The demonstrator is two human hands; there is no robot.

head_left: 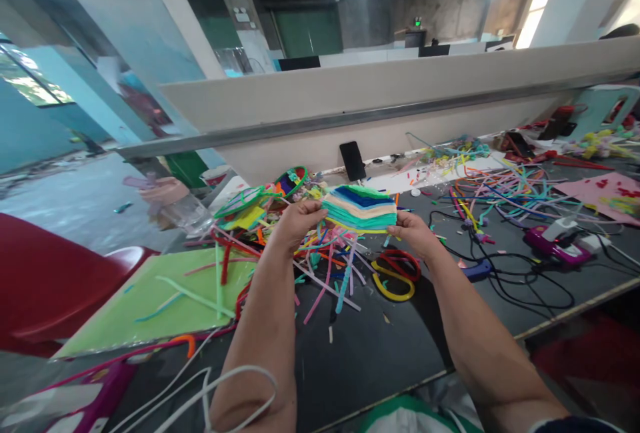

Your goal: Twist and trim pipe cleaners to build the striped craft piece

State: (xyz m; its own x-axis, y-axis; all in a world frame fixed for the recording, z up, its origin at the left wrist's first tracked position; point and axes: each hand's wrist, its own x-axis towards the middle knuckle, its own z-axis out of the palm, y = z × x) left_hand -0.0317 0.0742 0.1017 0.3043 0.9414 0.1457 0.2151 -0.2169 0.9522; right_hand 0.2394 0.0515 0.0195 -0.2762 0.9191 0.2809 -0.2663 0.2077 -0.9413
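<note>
A flat striped piece (360, 209) in green, blue, cream and teal, with a yellow lower edge, is held up over the table. My left hand (302, 221) pinches its left end between thumb and fingers. At its right end, near the lower corner, my right hand (412, 230) grips it the same way. Loose pipe cleaners (327, 273) in pink, purple and teal lie below it. Scissors with yellow and red handles (395, 279) rest on the table, left of my right forearm.
A green sheet (165, 286) lies at left, near a clear bottle (175, 203). A black phone (353, 161) leans on the divider (320, 103). Purple power strip (557, 246) with black cables sits at right, before more pipe cleaners (505, 193). White cables (200, 393) cross the lower left.
</note>
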